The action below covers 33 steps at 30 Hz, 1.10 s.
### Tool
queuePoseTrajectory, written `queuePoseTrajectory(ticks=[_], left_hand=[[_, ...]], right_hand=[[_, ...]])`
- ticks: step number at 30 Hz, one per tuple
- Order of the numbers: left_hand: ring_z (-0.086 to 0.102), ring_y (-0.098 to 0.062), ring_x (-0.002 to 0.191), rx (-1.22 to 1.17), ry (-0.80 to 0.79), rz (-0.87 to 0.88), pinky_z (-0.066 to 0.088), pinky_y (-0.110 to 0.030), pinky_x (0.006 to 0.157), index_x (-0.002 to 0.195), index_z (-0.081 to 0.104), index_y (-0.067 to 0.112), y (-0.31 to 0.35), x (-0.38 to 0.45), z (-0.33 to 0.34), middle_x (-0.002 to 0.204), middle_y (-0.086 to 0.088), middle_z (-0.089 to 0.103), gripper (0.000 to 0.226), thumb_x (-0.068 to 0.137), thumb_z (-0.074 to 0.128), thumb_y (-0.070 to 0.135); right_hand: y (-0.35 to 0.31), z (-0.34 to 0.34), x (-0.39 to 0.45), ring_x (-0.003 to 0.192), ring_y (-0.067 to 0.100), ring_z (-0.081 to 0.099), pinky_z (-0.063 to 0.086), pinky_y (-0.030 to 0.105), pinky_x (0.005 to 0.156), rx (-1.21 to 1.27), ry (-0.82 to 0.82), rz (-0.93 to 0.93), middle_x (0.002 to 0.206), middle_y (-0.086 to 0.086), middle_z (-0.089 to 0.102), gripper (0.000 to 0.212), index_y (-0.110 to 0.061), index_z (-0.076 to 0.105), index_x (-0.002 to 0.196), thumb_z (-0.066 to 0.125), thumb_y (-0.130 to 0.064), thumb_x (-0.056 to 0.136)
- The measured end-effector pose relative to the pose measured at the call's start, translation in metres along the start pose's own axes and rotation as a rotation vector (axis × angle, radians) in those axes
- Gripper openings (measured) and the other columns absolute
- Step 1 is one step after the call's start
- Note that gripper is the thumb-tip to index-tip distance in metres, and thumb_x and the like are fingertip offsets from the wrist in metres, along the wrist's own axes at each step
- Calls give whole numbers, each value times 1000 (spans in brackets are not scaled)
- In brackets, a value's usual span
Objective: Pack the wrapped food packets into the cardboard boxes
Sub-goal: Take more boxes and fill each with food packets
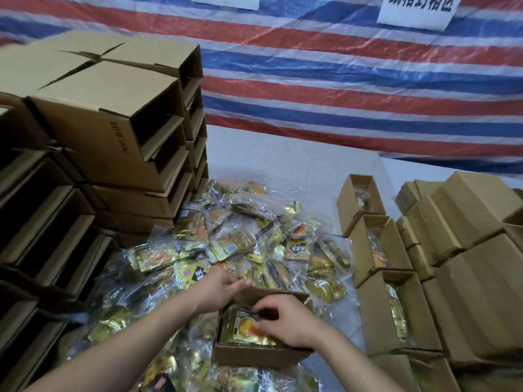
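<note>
Gold-foil packet (245, 331) lies flat in the open box (259, 356), under the right hand (285, 321), whose curled fingertips pinch or press its upper edge; which of the two cannot be told. The left hand (223, 287), just beyond that grip, has its fingers bent over the box's far wall, seemingly steadying it.

Likely risk: the box sits on a loose pile (249, 236) of slippery wrapped packets, not on firm ground, so a hard push down could tip it or slide it off. The packet looks nearly as wide as the box, so a corner may catch on the wall and crumple the wrap.

Right of the grip stands a row of filled boxes (376, 250), open tops showing packets, with closed ones stacked further out. Left of the grip rises a tall stack of empty boxes (113, 131). Behind everything hangs a red, white and blue striped tarp (339, 80). Nothing blocks the hands.
</note>
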State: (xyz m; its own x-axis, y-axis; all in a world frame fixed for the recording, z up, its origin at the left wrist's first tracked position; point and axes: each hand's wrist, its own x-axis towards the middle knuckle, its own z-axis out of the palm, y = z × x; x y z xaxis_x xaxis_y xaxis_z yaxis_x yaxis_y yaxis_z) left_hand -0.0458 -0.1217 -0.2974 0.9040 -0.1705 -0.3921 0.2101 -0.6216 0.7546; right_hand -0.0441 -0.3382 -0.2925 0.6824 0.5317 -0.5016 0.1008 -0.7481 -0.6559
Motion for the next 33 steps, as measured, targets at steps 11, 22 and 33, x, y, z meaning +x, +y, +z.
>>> queuePoseTrajectory(ticks=[11,22,33], left_hand=[[36,-8,45,51,-29,14,31,-26,48,58,60,24,6,-14,4,48,8,42,50,96,52,54],[45,-5,50,6,-52,-37,38,-18,51,82,74,19,12,-15,0,53,8,52,40,98,52,49],[54,-5,64,107,-22,8,43,-21,63,92,73,24,17,-18,-3,74,9,61,37,98,51,53]], right_hand=[[-28,18,4,89,18,64,50,32,88,-40,-270,170,96,1,70,49,-18,68,92,38,-56,98],[-4,-52,-30,121,12,54,45,33,102,-356,240,-11,134,-10,55,57,-30,51,139,64,-48,87],[17,-27,-8,72,3,55,40,17,64,-421,133,-37,76,-16,54,10,-36,59,90,55,-36,100]])
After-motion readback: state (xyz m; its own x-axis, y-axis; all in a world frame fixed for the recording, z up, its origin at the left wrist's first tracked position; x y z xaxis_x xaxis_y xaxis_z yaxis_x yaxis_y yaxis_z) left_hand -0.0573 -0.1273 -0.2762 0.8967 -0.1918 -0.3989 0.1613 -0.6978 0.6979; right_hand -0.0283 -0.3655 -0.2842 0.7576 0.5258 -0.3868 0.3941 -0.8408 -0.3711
